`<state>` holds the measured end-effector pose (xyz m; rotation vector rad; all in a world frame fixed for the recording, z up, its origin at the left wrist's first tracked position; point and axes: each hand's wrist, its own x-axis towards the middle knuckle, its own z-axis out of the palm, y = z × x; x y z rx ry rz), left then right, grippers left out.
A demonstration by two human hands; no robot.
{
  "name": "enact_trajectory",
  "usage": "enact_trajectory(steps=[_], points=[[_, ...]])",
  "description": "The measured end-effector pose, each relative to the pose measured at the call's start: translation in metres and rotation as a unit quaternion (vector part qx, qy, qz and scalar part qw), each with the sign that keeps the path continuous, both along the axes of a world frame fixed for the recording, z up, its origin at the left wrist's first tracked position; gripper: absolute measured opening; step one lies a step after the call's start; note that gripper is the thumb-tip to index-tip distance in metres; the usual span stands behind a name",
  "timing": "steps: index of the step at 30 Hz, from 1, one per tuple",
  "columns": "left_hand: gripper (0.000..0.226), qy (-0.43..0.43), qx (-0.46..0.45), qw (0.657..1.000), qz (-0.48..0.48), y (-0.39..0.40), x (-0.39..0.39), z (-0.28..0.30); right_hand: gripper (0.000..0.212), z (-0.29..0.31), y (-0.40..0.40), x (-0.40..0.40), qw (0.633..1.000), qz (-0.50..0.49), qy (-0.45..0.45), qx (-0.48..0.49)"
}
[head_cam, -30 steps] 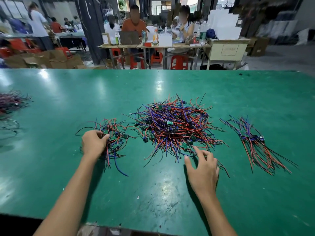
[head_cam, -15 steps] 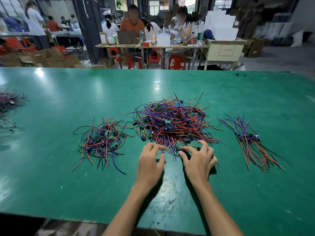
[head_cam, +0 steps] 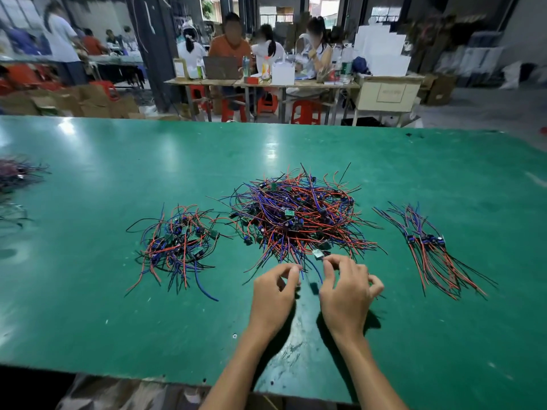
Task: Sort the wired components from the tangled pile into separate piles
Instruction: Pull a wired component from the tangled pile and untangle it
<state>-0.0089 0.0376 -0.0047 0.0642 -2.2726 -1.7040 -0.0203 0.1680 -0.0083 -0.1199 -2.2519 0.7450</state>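
Note:
A big tangled pile [head_cam: 296, 214] of red, blue and black wires with small green boards lies mid-table. Left of it sits a smaller sorted pile [head_cam: 177, 244]. To the right lies a straighter bundle [head_cam: 429, 247]. Both my hands are at the tangled pile's near edge. My right hand [head_cam: 346, 291] pinches a small wired component [head_cam: 318, 255] at its board with curled fingertips. My left hand [head_cam: 275, 291] has its fingers curled and pinches wire ends right beside it. A blue wire runs down between the two hands.
The green table [head_cam: 88, 306] stretches wide, with its front edge close to me. Another dark wire heap [head_cam: 14, 176] lies at the far left edge. People sit at tables [head_cam: 266, 84] beyond the far edge.
My left hand left the left pile and came to the tangled pile's near edge beside my right hand. Both hands' fingers have since curled onto a component's wires.

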Motion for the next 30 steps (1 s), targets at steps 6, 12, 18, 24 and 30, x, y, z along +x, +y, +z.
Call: enact_trajectory(steps=[6, 12, 18, 24, 30], points=[[0.020, -0.100, 0.365, 0.925, -0.036, 0.011, 0.002, 0.012, 0.020, -0.005, 0.007, 0.022, 0.990, 0.075, 0.068, 0.101], [0.014, -0.081, 0.425, 0.901, -0.011, 0.005, 0.007, 0.009, 0.013, -0.004, 0.008, 0.020, 0.991, 0.085, 0.060, 0.081], [0.027, -0.065, 0.450, 0.891, -0.007, 0.006, 0.005, 0.007, 0.009, -0.004, 0.007, 0.020, 0.978, 0.200, -0.012, 0.061], [0.033, -0.021, 0.535, 0.844, 0.018, -0.037, -0.003, 0.015, 0.015, -0.003, 0.008, 0.021, 0.977, 0.200, -0.073, 0.017], [0.006, 0.181, 0.313, 0.908, 0.212, -0.136, -0.036, 0.056, 0.015, -0.005, 0.008, 0.017, 0.969, 0.213, -0.120, 0.016]])
